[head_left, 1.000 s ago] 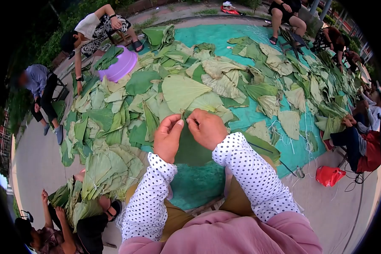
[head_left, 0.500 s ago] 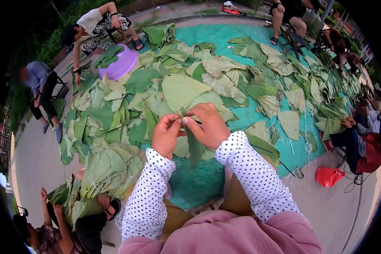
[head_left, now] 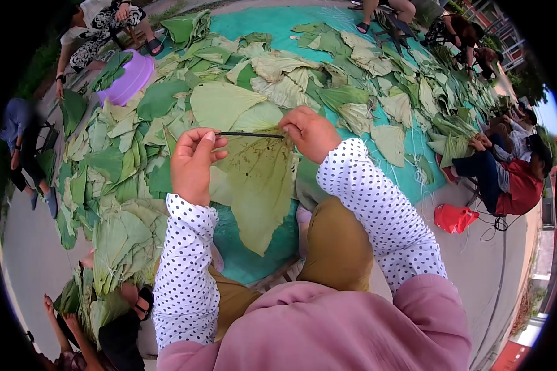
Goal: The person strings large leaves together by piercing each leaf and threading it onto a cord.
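A thin dark rod (head_left: 247, 134) stretches sideways between my two hands. My left hand (head_left: 195, 162) pinches its left end between thumb and fingers. Fingers closed, my right hand (head_left: 309, 133) grips the right end together with the upper edge of a large green leaf (head_left: 258, 191). This leaf hangs down from the rod, its tip pointing toward my lap, with brown specks near its top. Behind it lies a wide pile of leaves (head_left: 223, 106) on a teal sheet (head_left: 244, 23).
A purple basin (head_left: 129, 78) stands at the upper left beside a seated person. Other people sit around the sheet on both sides. A red bag (head_left: 455, 218) lies on the pavement at the right. A leaf stack (head_left: 120, 244) is at the lower left.
My hands have moved apart, and the dark rod and the hanging leaf's broad face now show between them. The whole view has shifted, with the surroundings further left and up.
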`<state>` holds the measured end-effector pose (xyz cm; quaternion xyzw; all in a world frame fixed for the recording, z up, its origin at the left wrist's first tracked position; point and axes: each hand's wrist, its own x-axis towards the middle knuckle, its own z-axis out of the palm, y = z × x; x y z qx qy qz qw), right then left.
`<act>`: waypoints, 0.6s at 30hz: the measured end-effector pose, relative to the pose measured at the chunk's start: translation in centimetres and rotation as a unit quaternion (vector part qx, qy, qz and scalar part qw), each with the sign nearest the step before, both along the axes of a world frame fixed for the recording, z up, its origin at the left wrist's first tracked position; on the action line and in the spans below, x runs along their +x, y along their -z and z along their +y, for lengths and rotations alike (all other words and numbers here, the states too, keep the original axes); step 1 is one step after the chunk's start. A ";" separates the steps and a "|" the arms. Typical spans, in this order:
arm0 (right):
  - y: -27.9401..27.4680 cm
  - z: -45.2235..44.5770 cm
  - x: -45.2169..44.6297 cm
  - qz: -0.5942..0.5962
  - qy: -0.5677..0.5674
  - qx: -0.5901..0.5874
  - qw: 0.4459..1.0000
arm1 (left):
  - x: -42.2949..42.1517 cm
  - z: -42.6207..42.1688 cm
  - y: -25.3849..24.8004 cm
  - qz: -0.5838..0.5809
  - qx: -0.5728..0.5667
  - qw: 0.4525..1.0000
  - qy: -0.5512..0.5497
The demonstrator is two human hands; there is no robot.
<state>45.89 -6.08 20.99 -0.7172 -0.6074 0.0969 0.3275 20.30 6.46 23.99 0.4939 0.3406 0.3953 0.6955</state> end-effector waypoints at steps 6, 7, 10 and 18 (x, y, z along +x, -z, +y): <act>8.8 -8.5 6.9 0.007 0.134 -0.067 0.989 | 0.1 -0.2 0.2 -0.006 0.000 1.000 0.008; 9.6 -9.3 7.0 0.012 0.153 -0.068 0.986 | -0.4 -0.2 0.1 -0.007 0.003 1.000 0.000; 13.1 -13.3 8.3 0.014 0.211 -0.099 0.972 | -1.3 -0.2 -0.3 -0.004 0.008 1.000 -0.008; 17.3 -20.3 10.4 -0.031 0.380 -0.320 0.867 | -1.6 0.3 -0.3 -0.017 0.019 0.999 -0.031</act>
